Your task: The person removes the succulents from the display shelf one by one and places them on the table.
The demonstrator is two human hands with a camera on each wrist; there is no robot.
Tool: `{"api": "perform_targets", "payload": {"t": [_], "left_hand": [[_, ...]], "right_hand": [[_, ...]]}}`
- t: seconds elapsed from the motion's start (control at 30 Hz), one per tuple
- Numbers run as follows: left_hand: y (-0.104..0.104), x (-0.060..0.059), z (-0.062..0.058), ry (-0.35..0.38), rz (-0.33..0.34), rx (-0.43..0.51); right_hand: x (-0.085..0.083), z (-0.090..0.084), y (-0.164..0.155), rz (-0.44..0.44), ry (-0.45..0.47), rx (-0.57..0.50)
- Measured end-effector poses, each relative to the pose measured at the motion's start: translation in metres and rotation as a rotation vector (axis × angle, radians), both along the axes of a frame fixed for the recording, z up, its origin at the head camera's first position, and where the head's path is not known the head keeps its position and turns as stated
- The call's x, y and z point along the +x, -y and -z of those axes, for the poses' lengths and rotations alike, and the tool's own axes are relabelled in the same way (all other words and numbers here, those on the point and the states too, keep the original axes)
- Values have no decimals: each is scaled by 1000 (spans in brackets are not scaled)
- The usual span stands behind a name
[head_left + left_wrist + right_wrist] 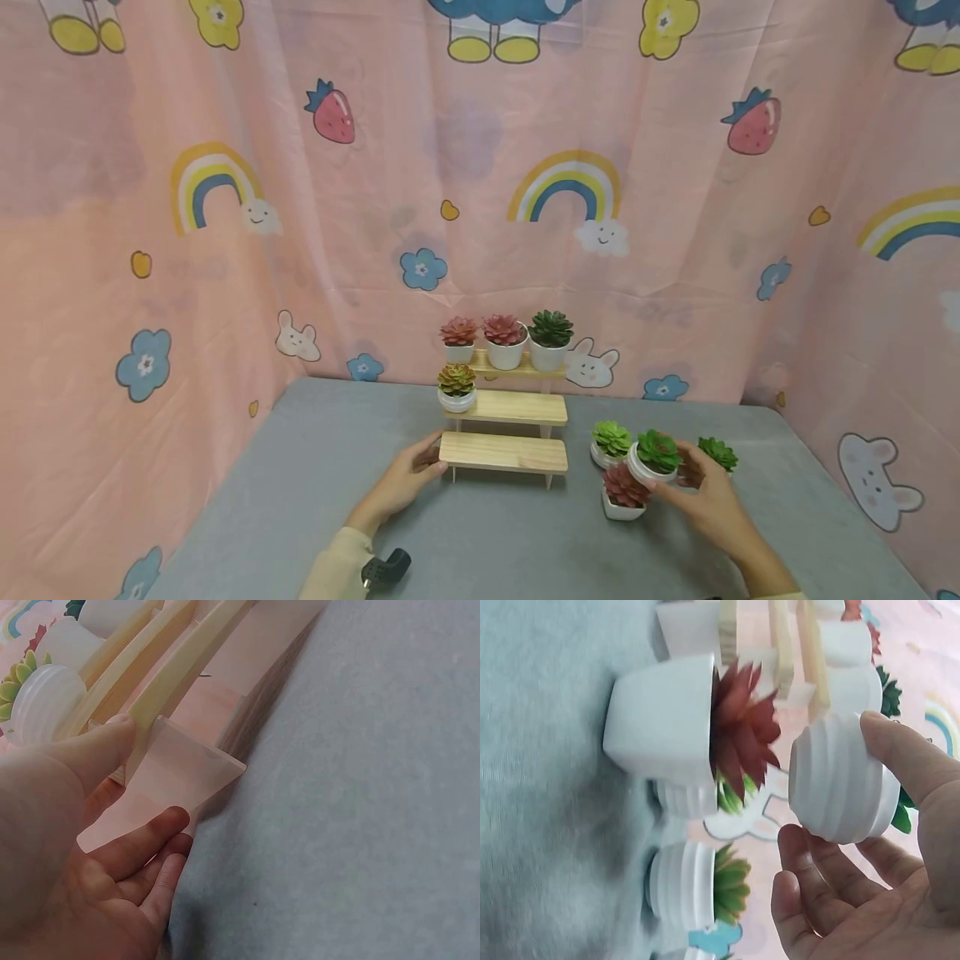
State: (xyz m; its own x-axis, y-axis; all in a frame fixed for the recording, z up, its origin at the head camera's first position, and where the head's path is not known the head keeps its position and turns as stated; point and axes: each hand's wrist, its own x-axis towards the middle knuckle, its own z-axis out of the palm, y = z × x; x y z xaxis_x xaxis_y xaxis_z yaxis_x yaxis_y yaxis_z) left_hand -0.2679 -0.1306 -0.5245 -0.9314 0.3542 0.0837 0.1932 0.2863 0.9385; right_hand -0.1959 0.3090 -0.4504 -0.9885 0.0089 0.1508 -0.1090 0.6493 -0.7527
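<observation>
Pinching a white ribbed pot (840,780) with the right hand (705,496), thumb to one side, fingers to the other; probably gripped by the wall to spare the green succulent (657,452) set inside. Held clear of the counter (337,442), to the right of the stepped stand (502,452). Pinching the left end of the stand's lowest step with the left hand (401,479), thumb on the wood, other fingers by the clear leg (176,772); presumably to steady the stand.

Just left of the white ribbed pot and lower, on the counter: a squarish pot (664,716) with a red succulent (626,485). Just beyond, a low pot (603,457) with a light-green succulent (612,437). Past the right hand, a deeper green succulent (718,452), mostly hidden below the leaves; cannot tell the container's shape from the head view. Seemingly grouped within easy right-hand reach.

Farther, at the left end of the middle step, a round pot (457,402) with a yellow-orange succulent (457,379). On the top step, left to right, two white pots with pinkish succulents (506,330), then one with a dark-green succulent (551,329); perhaps tiered to keep every plant visible. Behind everything, a pink printed cloth (480,275).
</observation>
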Motion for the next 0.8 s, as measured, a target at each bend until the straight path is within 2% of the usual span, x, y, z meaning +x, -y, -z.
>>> {"api": "perform_targets", "payload": {"t": [0.33, 0.5, 0.67, 0.8], "left_hand": [[-1, 0, 0, -8, 8, -2], [1, 1, -1, -10, 12, -2], [1, 0, -1, -12, 11, -3], [0, 0, 0, -9, 11, -4]], "right_hand": [[-1, 4, -26, 11, 20, 10], [-3, 6, -40, 11, 83, 26], [-5, 7, -54, -12, 117, 50], [-4, 9, -59, -41, 103, 60]]}}
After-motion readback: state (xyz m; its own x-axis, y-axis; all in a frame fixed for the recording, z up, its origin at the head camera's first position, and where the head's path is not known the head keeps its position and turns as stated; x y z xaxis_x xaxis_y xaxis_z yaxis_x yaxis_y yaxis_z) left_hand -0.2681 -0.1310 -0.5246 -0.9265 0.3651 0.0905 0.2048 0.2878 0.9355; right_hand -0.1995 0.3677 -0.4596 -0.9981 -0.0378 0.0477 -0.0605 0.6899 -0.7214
